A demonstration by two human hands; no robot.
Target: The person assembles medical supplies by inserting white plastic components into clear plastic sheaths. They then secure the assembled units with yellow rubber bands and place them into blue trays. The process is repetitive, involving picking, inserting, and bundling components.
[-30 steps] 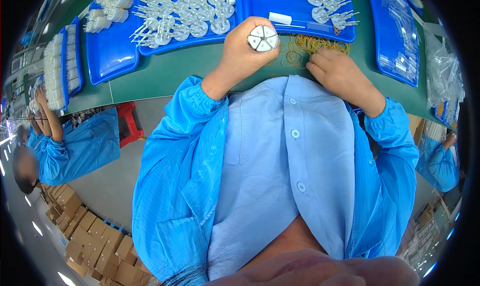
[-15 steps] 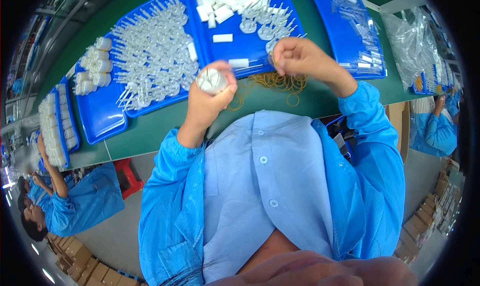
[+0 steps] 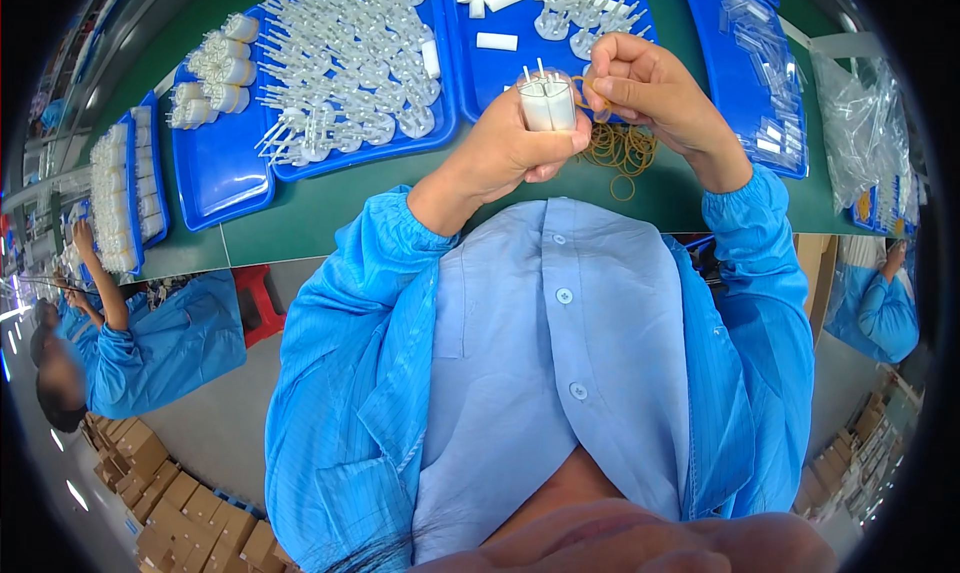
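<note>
Plainly, left grip closed round one bundle, two long pins showing; right grip pinches probably one band; band heap partly hidden, uncountable.

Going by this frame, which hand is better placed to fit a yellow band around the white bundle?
Probably the right hand: it pinches a yellow band close beside the white bundle, while the left hand is wrapped around that bundle, holding it.

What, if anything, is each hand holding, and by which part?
The left hand holds a white cylindrical bundle around its lower sides, its pronged end uncovered. The right hand pinches a yellow rubber band by one side of its loop.
</note>
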